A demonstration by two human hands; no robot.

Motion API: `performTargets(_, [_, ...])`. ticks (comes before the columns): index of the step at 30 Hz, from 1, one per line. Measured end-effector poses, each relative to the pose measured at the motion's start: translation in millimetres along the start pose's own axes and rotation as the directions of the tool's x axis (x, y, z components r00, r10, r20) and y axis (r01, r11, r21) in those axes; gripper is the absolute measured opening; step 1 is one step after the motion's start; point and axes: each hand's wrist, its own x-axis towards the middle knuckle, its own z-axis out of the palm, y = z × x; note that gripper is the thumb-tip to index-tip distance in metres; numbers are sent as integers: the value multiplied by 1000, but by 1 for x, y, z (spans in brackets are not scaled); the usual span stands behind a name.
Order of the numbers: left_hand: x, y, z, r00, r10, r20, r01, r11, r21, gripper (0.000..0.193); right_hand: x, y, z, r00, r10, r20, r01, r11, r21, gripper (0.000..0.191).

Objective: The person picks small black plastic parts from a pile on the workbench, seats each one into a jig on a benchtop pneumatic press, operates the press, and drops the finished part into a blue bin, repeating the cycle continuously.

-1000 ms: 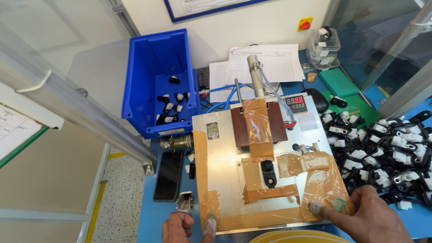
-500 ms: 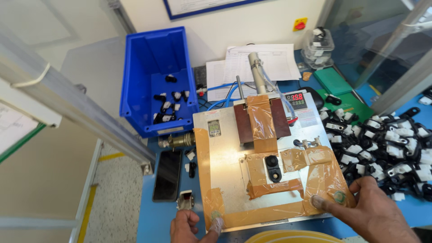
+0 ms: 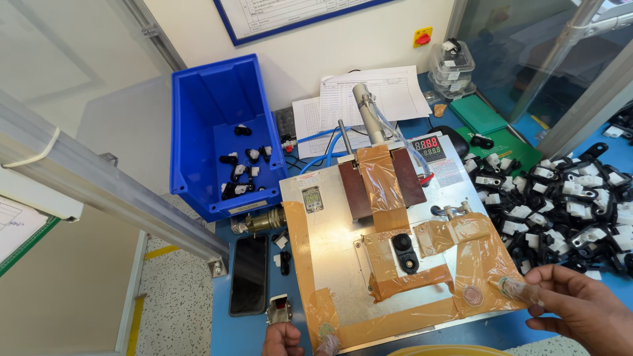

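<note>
Resting on two round buttons at the lower edge of the taped plate (image 3: 343, 264), both hands are seen: left hand (image 3: 285, 339) half closed, right hand (image 3: 583, 308) loosely open, nothing held. One black part (image 3: 404, 252) is seated mid-frame; many parts (image 3: 567, 211) wait at right, few lie in the blue bin (image 3: 221, 132) upper left.

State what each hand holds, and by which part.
Nothing is held. The left hand presses a covered fingertip on a round button at the metal plate's front-left corner; the right hand hovers just right of the other button.
</note>
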Motion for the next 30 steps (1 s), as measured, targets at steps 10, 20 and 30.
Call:
performTargets(10, [-9,29,5,994,-110,-3,110,993,46,64,-3,-5,5,999,47,-11,-47,999,-21,28])
performTargets(20, [2,25,0,994,-112,10,112,994,-8,68,-19,-16,24,1000,12,-27,-12,1000,1,39])
performTargets(30, [-47,116,-19,991,52,-120,-26,978,206,73,-2,-21,14,992,53,114,-44,995,-84,36])
